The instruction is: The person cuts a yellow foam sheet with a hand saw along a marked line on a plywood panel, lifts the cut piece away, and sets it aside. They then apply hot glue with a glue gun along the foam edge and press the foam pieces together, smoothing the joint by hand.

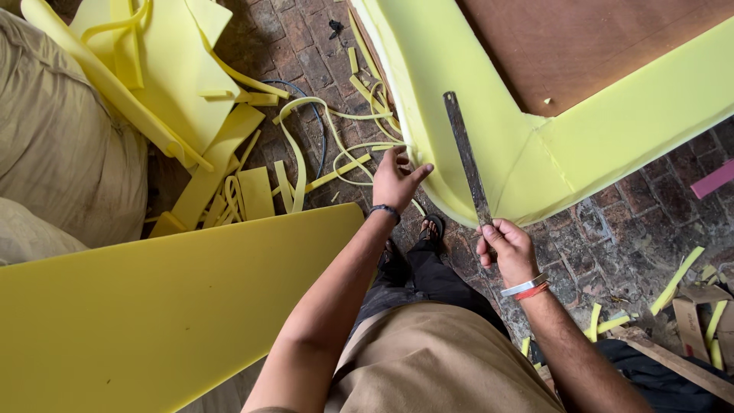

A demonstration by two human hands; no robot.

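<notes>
A brown wooden board (pixel 589 46) edged with thick yellow foam (pixel 489 153) lies over the brick floor ahead of me. My right hand (pixel 506 248) grips the near end of a long steel blade (pixel 466 157), which lies flat against the foam's rounded corner. Fingers of my left hand (pixel 396 182) are spread and touch the foam's left edge, beside a thin yellow offcut strip (pixel 367 145). A dark band circles my left wrist, white and orange bands my right.
A large yellow foam sheet (pixel 153 306) leans at lower left. Foam scraps and strips (pixel 222 153) litter the brick floor (pixel 612 229). Beige sacks (pixel 61 145) sit at left. A blue cable (pixel 317 122) runs through the scraps. Wood pieces (pixel 680 359) lie at lower right.
</notes>
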